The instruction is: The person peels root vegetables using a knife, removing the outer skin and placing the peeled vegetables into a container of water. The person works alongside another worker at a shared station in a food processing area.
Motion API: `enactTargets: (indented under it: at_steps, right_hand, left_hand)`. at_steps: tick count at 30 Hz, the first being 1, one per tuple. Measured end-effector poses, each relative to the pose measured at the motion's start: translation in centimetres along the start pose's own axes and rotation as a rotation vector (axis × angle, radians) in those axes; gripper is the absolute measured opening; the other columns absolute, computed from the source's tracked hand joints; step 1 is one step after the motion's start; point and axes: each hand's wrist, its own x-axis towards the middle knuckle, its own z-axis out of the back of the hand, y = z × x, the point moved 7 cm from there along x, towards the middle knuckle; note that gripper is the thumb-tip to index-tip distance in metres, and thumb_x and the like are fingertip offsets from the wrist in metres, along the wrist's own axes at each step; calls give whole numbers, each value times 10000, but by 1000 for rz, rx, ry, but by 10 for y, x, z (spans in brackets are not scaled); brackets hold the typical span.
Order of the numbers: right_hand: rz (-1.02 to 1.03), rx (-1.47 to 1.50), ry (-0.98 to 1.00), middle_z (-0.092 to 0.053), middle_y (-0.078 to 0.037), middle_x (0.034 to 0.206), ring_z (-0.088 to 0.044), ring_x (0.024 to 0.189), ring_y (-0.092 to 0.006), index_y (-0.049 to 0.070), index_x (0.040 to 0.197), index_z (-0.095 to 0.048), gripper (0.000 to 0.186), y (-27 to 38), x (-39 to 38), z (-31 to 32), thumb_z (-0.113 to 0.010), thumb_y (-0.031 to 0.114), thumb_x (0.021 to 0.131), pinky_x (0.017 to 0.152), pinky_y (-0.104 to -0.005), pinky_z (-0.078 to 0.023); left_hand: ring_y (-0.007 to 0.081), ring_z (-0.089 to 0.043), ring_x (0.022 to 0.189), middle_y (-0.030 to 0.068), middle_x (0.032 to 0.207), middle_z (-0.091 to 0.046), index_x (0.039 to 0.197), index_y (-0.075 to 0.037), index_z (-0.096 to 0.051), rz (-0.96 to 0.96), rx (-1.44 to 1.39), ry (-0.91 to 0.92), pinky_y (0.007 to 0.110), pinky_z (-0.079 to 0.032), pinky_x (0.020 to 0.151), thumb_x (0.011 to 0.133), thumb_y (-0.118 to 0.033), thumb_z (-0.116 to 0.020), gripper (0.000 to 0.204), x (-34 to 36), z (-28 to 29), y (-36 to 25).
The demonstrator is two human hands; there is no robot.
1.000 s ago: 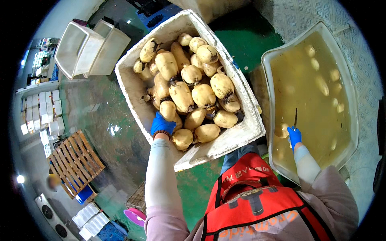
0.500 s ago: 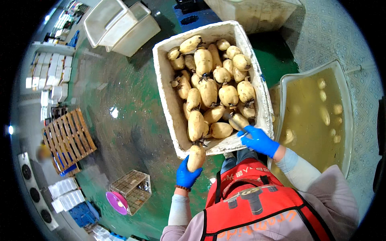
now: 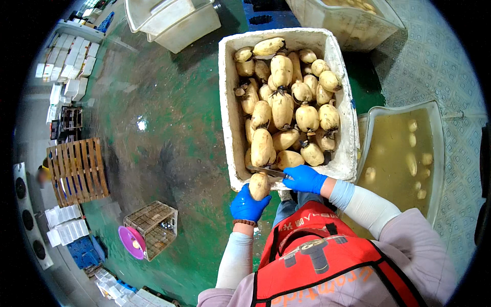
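Observation:
My left hand (image 3: 245,209), in a blue glove, is closed around the near segment of a lotus root (image 3: 260,187) at the box's near left corner. In my right hand (image 3: 307,180), also blue-gloved, is a knife (image 3: 268,171). Its blade lies across the joint between that segment and the longer segment (image 3: 262,146) beyond it; how deep the edge sits cannot be seen. Both hands are close together at the near wall of a white foam box (image 3: 225,112). Many pale lotus roots (image 3: 282,109) with dark joints fill the box.
On the right stands a tub of murky water (image 3: 384,153) with lotus roots in it. Another tub (image 3: 348,28) is at the far right, and white bins (image 3: 181,28) are far left. A wire crate (image 3: 153,230), a pink basin (image 3: 131,242) and a wooden pallet (image 3: 76,171) stand on the wet green floor.
My right hand has moved left, bringing the knife from over the roots onto the joint beside my left hand. The left hand keeps its hold on the lotus root. The view has shifted slightly.

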Motion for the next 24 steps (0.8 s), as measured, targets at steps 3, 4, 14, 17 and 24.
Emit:
enactTargets:
  at_steps: [3, 4, 14, 17, 24]
  right_hand:
    - [75, -116, -212, -591, -193, 684, -586, 631, -358, 45, 824, -537, 185, 1, -10, 9, -501, 222, 786, 573, -455, -453]
    - [66, -144, -218, -590, -190, 677, -584, 625, -362, 46, 818, -532, 178, 3, -12, 7, -500, 218, 788, 569, -457, -452]
    - [37, -275, -116, -581, -194, 653, -583, 617, -378, 52, 796, -522, 141, 11, -13, -2, -513, 192, 779, 552, -473, -454]
    - [15, -295, -55, -587, -203, 670, -591, 635, -376, 40, 804, -539, 143, 7, -5, -11, -510, 177, 777, 563, -470, -462]
    - [14, -203, -84, -607, -223, 765, -596, 705, -383, 45, 795, -573, 153, 13, 15, -5, -505, 176, 758, 622, -459, -477]
  left_hand:
    - [308, -626, 817, 147, 931, -641, 1074, -100, -563, -3, -49, -13, 387, -503, 700, 567, -484, -759, 666, 0, 2, 4]
    - [308, -627, 814, 146, 929, -641, 1076, -101, -563, -3, -50, -14, 387, -502, 698, 567, -485, -759, 667, 0, 2, 5]
    - [307, -627, 822, 141, 931, -641, 1090, -115, -559, -3, -63, 26, 380, -506, 689, 570, -494, -753, 672, -2, 5, 1]
    - [311, -626, 820, 135, 931, -642, 1087, -126, -561, 4, -43, 27, 376, -507, 686, 575, -482, -753, 653, 0, 1, 2]
    - [331, -602, 894, 145, 1009, -617, 1131, -111, -528, -198, -115, -143, 379, -496, 713, 563, -337, -793, 666, -6, 21, -8]
